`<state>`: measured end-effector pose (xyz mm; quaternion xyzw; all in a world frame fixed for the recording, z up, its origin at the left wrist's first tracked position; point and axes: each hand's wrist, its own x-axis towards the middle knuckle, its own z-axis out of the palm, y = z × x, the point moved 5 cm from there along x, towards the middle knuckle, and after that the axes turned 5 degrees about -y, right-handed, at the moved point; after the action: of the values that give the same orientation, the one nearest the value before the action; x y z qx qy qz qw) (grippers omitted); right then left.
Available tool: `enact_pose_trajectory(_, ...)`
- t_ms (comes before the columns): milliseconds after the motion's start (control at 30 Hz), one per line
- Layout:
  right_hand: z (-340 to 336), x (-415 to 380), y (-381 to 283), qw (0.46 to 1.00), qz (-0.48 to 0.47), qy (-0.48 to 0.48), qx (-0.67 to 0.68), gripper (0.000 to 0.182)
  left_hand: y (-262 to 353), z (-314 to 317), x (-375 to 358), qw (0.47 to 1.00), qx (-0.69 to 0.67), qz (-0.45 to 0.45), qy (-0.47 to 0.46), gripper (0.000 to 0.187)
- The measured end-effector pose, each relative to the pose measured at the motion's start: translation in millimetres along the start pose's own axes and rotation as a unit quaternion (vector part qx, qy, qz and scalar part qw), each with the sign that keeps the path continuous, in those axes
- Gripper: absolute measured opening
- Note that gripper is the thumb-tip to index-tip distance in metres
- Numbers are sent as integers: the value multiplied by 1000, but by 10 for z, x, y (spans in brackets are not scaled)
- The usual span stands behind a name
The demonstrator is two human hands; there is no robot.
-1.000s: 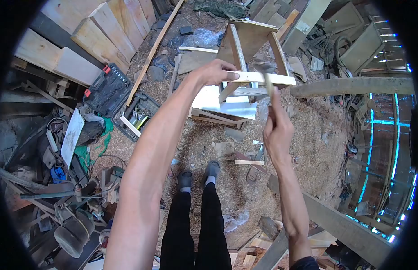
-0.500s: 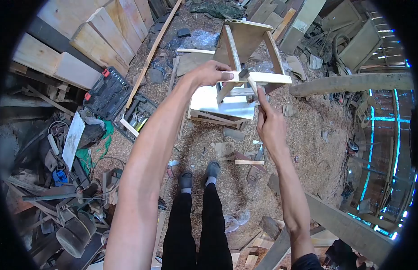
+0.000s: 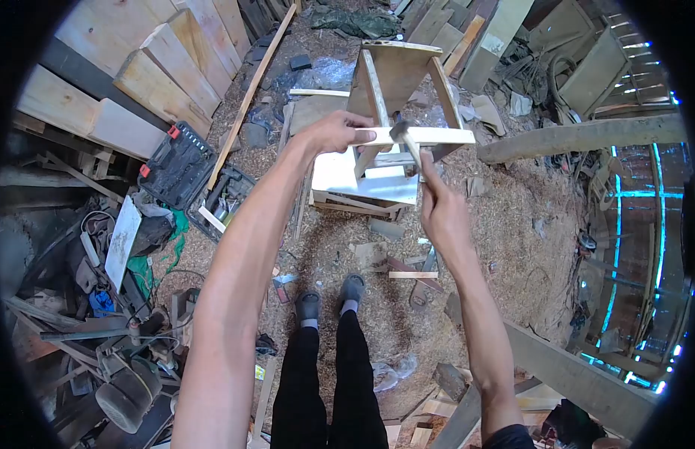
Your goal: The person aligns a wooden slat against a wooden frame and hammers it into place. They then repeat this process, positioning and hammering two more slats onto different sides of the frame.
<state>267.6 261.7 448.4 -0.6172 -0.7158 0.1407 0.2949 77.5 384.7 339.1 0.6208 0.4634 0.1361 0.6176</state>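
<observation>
Closed round the left end of a pale wooden strip (image 3: 448, 136), my left hand (image 3: 334, 135) has its thumb along the near face. The strip lies across a wooden furniture frame (image 3: 374, 86) with upright boards. My right hand (image 3: 443, 213) grips a hammer (image 3: 411, 145) by its light handle, index finger stretched along it. The hammer's dark head is at the strip, a little right of my left thumb; whether it touches cannot be told. Any nail there is hidden. Below the strip sits a white-topped wooden piece (image 3: 334, 170).
An open tool case (image 3: 175, 166) lies at the left, beside a long wooden batten (image 3: 254, 93). Boards (image 3: 179, 63) lean at the upper left. Wood offcuts (image 3: 413, 275) lie near my feet on the sawdust floor. A thick beam (image 3: 579, 138) juts in from the right.
The scene has shifted slightly left and down in view. My left hand keeps its hold on the strip, and the hammer head stays close to it, at a slightly different tilt.
</observation>
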Motion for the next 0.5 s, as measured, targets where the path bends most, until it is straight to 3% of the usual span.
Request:
enact_pose_trajectory(67,110,50,144,976,70,-176,-110,56,21,-5,-6,1000,-5,12,-1,34)
enact_pose_trajectory(100,109,104,96,977,64,-171,-106,56,25,-5,-24,1000,-30,9,-6,32)
enact_pose_trajectory(167,-59,91,-38,998,18,-62,-5,58,12,-13,24,1000,-4,5,-3,30)
enact_pose_trajectory(233,-35,58,-3,999,-13,-39,10,61,19,-15,4,1000,-13,0,-9,30)
enact_pose_trajectory(300,207,-40,205,981,6,-176,-77,62,39,8,-47,1000,-13,-2,-18,30)
enact_pose_trajectory(367,224,-20,225,980,-20,-162,-116,61,38,7,-35,1000,-5,11,10,32)
enact_pose_trajectory(433,328,-40,242,976,17,-204,-76,59,57,-15,-46,999,15,-30,44,35)
enact_pose_trajectory(467,350,1,223,970,43,-221,-96,58,75,-31,-54,997,32,-14,66,46)
enact_pose_trajectory(500,351,23,184,962,70,-239,-115,58,-33,-47,-27,994,26,-3,106,78)
